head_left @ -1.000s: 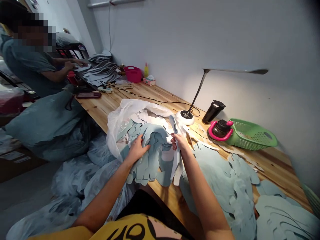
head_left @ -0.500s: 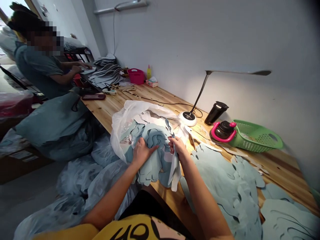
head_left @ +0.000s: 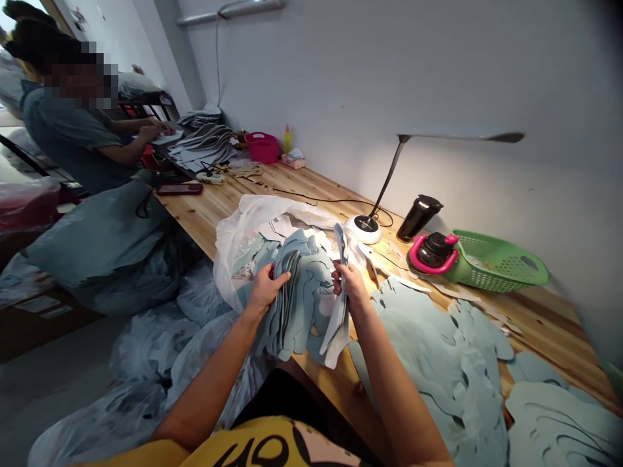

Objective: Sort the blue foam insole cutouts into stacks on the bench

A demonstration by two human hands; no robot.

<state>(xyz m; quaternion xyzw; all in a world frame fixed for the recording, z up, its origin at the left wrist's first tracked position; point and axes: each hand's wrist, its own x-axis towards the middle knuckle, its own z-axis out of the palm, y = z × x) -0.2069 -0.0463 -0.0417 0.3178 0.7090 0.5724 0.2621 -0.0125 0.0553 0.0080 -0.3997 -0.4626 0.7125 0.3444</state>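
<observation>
Light blue cut pieces [head_left: 296, 305] form a layered bundle in front of me, over an open white plastic bag [head_left: 228, 240]. My left hand [head_left: 265, 287] grips the left side of this bundle, thumb on top and fingers hidden behind the layers. My right hand [head_left: 346, 282] is closed round a thin upright stack of pieces [head_left: 337, 324], pale on one face and blue on the other. More blue pieces [head_left: 418, 344] lie spread on the wooden table to the right of my right forearm.
A lit desk lamp [head_left: 365, 227], a black tumbler [head_left: 419, 217], a pink-handled black jar [head_left: 433, 253] and a green basket [head_left: 501, 263] stand behind. Filled plastic bags [head_left: 141, 344] lie left. A person [head_left: 73, 130] works at far left.
My left hand has moved slightly left and now grips the bundle's edge, with its layers stood more upright. The stack in my right hand is tilted a little differently.
</observation>
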